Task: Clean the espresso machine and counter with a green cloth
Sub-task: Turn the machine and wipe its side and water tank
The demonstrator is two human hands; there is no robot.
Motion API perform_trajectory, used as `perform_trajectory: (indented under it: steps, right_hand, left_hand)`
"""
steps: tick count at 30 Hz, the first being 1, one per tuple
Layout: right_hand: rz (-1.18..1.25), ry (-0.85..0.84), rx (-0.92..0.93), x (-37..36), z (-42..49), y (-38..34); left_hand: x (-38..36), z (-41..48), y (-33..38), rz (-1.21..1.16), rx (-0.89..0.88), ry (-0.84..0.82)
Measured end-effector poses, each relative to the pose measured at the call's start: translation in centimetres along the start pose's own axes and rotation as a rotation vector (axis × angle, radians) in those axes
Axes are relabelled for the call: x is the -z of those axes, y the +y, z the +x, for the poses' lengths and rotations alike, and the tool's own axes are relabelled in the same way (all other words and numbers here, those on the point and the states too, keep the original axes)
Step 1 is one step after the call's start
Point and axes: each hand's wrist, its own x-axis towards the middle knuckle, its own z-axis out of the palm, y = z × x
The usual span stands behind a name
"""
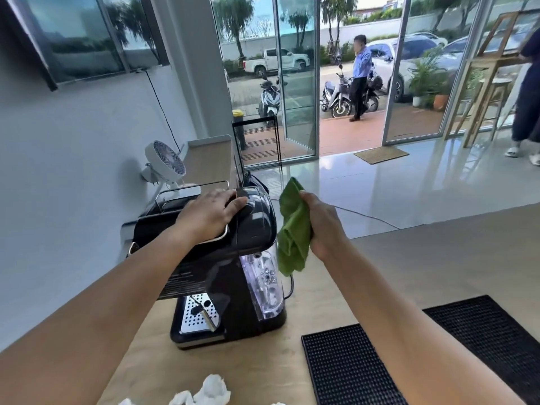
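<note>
The left hand (210,214) rests flat on top of the black espresso machine (233,276), its fingers (233,200) stretched over the rounded lid. The right hand (321,226) grips a bunched green cloth (293,229) just beside the machine's clear water tank (266,285); whether they touch cannot be told. The machine stands on the pale wooden surface (409,258). A black rubber mat (365,372) lies to its right, and crumpled white paper (211,390) sits at the near edge.

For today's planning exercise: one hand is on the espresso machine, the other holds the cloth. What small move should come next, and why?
Probably bring the cloth in the right hand leftward onto the side of the machine and start wiping. The cloth hangs just beside it, while the left hand rests on top, bracing it.
</note>
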Motion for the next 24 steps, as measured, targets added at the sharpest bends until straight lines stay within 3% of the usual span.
perform_trajectory:
  steps: [8,16,20,24]
  right_hand:
    - [0.164,-0.25,-0.044,-4.1,3.3,2.7]
    - [-0.06,-0.318,-0.095,-4.6,13.4,8.0]
    - [-0.238,-0.251,-0.21,-1.9,13.6,13.7]
    - [-0.244,-0.168,-0.276,-0.5,8.5,13.5]
  left_hand:
    - [0.2,-0.1,0.4,0.056,0.011,-0.02]
    - [-0.3,0.5,-0.1,0.072,0.002,-0.003]
    - [-0.6,0.6,-0.2,0.1,0.016,0.005]
    - [-0.4,0.4,0.1,0.092,0.022,0.0]
